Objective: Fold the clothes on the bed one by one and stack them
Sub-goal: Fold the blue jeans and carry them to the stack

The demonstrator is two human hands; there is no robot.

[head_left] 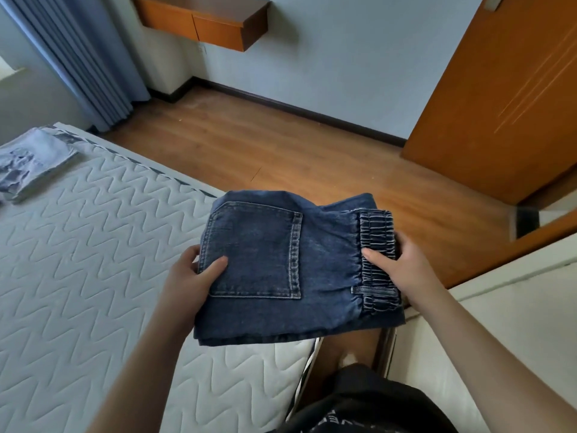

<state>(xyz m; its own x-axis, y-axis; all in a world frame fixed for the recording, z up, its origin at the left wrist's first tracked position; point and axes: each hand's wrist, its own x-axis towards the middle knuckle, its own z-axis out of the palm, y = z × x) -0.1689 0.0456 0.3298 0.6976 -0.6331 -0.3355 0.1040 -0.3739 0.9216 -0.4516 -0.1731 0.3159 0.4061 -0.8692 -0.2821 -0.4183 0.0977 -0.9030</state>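
Head view, looking down past the corner of a bed. A folded pair of dark jeans (281,264) is held in the air above the near corner of the bed (93,245) and the gap beside it, back pocket facing up and elastic waistband to the right. The left hand (190,276) grips the left edge of the jeans, thumb lying on the pocket and the other fingers hidden under the cloth. The right hand (402,267) grips the waistband end, thumb pressed on top of the gathered elastic, fingers curled round the edge and under. Both hands are thus clamped on the jeans, one at each short side, and the bundle lies roughly flat between them.

The bed carries a bare white mattress quilted in a zigzag pattern. Near its far left edge, well apart from the held jeans, lies a folded pale denim garment (34,164), flat on the mattress.

Beyond the bed: a wooden floor (281,145), a blue curtain (78,57) at upper left, a wall-mounted wooden shelf (206,20) and an orange-brown door (499,104) at right. A white cabinet (484,339) stands just beside the right forearm.
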